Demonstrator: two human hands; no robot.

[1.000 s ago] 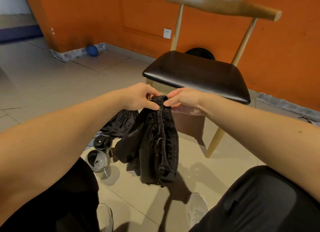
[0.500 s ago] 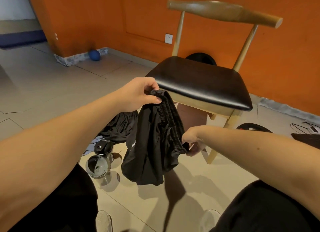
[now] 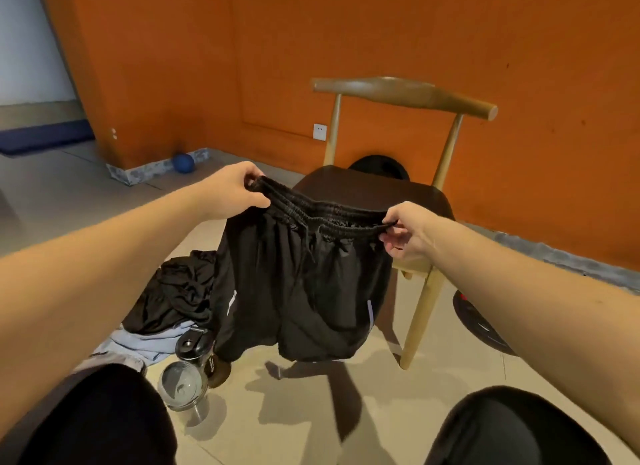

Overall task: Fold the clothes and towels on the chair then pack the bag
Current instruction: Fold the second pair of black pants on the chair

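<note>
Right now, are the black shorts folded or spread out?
Spread out: the left hand and right hand hold the black shorts wide by the waistband.

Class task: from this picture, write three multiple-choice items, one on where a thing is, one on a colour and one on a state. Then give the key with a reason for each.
1. Where is the blue ball?
A) on a shelf
B) on the floor at the foot of the orange wall
C) in a basket

2. What colour are the shorts being held?
A) white
B) red
C) black

3. How are the shorts held?
A) bunched in one hand
B) spread by the waistband between the left hand and the right hand
C) lying folded on the floor

Key:
1 B: it sits on the tiles against the skirting.
2 C: the fabric is black.
3 B: each hand pinches one end of the waistband, and the legs hang open below.
</note>
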